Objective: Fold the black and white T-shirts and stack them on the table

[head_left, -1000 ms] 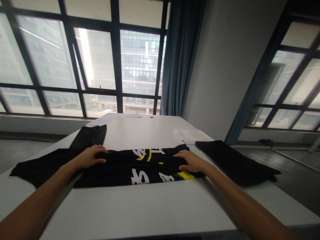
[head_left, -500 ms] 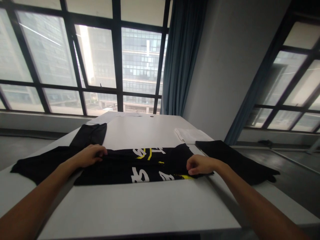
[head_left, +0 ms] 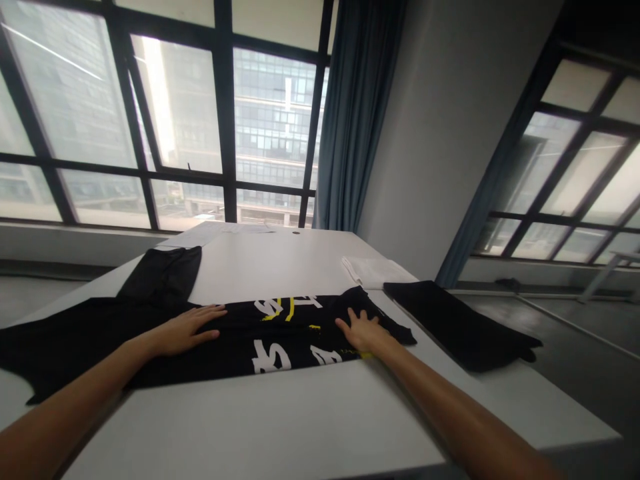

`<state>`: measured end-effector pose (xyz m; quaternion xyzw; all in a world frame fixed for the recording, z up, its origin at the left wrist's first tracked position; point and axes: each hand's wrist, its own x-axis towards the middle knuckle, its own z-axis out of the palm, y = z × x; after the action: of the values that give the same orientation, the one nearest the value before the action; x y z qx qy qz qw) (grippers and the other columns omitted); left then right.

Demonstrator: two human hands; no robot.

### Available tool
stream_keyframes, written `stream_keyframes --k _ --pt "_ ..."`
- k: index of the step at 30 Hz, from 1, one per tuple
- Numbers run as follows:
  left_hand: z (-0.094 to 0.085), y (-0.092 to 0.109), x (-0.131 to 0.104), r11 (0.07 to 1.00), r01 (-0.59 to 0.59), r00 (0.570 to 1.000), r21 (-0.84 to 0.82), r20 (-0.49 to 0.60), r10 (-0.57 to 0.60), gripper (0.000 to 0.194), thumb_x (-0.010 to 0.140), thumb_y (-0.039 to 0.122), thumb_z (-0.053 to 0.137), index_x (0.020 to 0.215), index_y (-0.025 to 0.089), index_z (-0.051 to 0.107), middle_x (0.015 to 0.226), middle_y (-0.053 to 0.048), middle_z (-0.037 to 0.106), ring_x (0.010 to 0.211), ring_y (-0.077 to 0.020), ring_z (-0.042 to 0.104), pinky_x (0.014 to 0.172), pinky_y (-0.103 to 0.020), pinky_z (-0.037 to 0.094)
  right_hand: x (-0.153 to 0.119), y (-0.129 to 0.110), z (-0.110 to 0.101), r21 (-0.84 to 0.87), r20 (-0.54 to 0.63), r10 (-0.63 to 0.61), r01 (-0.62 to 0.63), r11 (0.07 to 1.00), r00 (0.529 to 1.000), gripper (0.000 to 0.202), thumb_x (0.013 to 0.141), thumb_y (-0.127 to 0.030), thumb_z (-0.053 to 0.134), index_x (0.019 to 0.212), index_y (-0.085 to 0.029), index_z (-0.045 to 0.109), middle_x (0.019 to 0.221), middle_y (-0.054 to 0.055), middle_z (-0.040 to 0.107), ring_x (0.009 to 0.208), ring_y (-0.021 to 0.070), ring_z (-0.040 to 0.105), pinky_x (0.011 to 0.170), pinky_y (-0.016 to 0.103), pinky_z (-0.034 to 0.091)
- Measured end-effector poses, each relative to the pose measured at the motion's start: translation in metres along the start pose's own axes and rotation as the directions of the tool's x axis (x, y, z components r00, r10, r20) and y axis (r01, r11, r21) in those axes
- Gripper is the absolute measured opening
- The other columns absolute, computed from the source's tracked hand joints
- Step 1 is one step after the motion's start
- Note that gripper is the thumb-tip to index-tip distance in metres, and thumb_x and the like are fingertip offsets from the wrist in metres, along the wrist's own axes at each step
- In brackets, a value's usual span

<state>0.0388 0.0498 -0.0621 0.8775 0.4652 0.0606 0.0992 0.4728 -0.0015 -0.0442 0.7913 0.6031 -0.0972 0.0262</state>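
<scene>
A black garment with white and yellow lettering, which looks like a T-shirt (head_left: 295, 333), lies folded lengthwise across the white table (head_left: 270, 427). My left hand (head_left: 187, 330) rests flat on its left part, fingers stretched to the right. Near the right end, my right hand (head_left: 365, 330) is laid on the cloth with its fingers spread. Neither hand grips anything. Beyond my left forearm, black cloth (head_left: 70, 330) spreads to the table's left side; whether it is part of the same garment I cannot tell.
A dark folded cloth (head_left: 167, 270) lies at the back left. To the right, another folded black garment (head_left: 455, 323) rests near the table's edge. Behind it is a folded white cloth (head_left: 377, 270). Windows, a blue curtain (head_left: 350, 127) and a pillar stand beyond the table.
Both hands were curled at the cloth; now their fingers are spread flat on it. The right hand has shifted left, and the view has turned slightly right.
</scene>
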Motion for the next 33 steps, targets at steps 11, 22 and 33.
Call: stream_keyframes --k 11,22,33 --pt "-0.002 -0.022 -0.003 0.964 0.264 0.964 0.011 -0.030 -0.264 0.072 0.089 0.060 0.039 0.147 0.018 0.043 0.155 -0.012 0.034 0.143 -0.0310 0.030 0.116 -0.050 0.025 0.121 -0.049 0.014 -0.061 -0.159 -0.260 0.254 0.965 0.952 0.069 0.096 -0.062 0.021 0.152 -0.023 0.030 0.158 0.014 0.025 0.143 0.0392 0.022 0.111 0.059 0.020" --pt "-0.021 0.000 -0.005 0.969 0.248 0.953 -0.008 -0.177 -0.245 0.032 0.084 0.041 0.056 0.109 0.028 0.070 0.117 -0.006 0.069 0.109 -0.0284 0.063 0.096 -0.042 0.048 0.265 -0.095 -0.014 -0.129 -0.232 -0.548 0.532 0.837 0.804 0.063 0.097 -0.055 0.036 0.148 -0.017 0.039 0.154 0.017 0.033 0.142 0.0342 0.026 0.114 0.050 0.021" --pt "-0.017 0.030 -0.001 0.968 0.046 0.991 -0.245 -0.109 -0.075 0.026 0.088 0.044 0.055 0.103 0.030 0.071 0.100 -0.003 0.072 0.086 -0.0205 0.066 0.082 -0.032 0.053 0.204 -0.127 -0.011 0.018 -0.190 -0.297 0.306 0.952 0.936 0.076 0.092 -0.070 0.021 0.149 -0.021 0.036 0.143 0.023 0.042 0.124 0.0400 0.050 0.097 0.054 0.039"
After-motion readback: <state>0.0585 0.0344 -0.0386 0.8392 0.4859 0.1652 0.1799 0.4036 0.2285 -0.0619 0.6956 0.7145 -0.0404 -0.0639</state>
